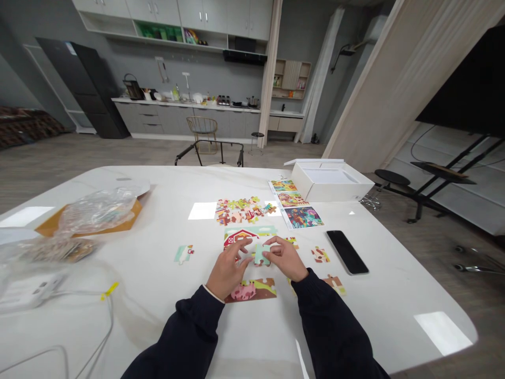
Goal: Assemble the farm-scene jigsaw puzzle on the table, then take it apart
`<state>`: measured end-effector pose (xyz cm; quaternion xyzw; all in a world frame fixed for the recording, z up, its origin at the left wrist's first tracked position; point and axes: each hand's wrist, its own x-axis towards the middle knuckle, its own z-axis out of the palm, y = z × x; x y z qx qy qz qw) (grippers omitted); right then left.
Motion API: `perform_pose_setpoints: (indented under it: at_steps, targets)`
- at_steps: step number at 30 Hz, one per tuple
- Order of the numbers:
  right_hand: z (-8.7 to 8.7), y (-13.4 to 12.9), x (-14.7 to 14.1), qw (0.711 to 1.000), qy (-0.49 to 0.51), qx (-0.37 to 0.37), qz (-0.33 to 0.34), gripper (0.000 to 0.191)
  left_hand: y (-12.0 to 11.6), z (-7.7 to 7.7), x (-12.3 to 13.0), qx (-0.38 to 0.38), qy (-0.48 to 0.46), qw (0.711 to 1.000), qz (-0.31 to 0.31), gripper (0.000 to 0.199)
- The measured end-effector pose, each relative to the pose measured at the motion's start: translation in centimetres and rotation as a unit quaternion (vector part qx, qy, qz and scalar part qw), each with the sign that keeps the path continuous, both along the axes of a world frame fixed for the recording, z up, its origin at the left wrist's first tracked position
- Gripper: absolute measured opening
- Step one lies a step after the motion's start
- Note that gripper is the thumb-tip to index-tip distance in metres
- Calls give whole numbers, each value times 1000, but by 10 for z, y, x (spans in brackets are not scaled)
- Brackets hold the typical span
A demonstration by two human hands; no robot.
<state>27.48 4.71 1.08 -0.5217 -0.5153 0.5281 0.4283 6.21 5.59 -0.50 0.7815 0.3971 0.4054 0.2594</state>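
Note:
Between thumb and fingers of my right hand (286, 258) is a pale green jigsaw piece (260, 253). My left hand (231, 267) is just left of it, thumb and fingers apart, holding nothing that I can see. Beneath and beyond my hands lies a joined puzzle section with a red barn (242, 235), partly covered by my fingers. Nearer me is a joined strip with a pink pig (245, 291). A small joined piece group (184, 253) lies to the left. To the right are a brown-spotted piece group (320, 255) and a brown-and-green one (335, 285).
Loose jigsaw pieces (240, 209) are heaped beyond my hands. A printed picture sheet (303, 217), a white box (335, 181) and a phone (347, 251) lie on the right. Plastic bags (100, 210) and a white cable (108, 310) lie on the left of the white table (165, 210).

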Motion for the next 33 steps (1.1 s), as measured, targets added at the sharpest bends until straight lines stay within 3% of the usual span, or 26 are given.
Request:
perform_pose_setpoints:
  at_steps: [3, 8, 12, 17, 23, 28, 33]
  targets:
    - [2, 1, 2, 1000, 0, -8, -19, 40, -1, 3, 1, 9, -11, 1000, 25, 36]
    - [-4, 2, 0, 999, 40, -23, -2, 42, -6, 12, 5, 54, 8, 999, 5, 34]
    - [-10, 2, -6, 994, 85, -58, 32, 46, -8, 10, 9, 96, 30, 995, 11, 35]
    - [-6, 0, -6, 993, 87, -77, 21, 51, -3, 8, 11, 120, 44, 992, 11, 33]
    - [-4, 5, 18, 989, -48, -10, -138, 39, 19, 8, 23, 102, 68, 992, -36, 32]
    - [-8, 10, 33, 965, -128, 44, -225, 24, 44, 5, 38, 56, 127, 988, -61, 27]
    - [-7, 10, 34, 946, -140, 57, -285, 19, 69, -3, 54, 46, 185, 977, -94, 18]
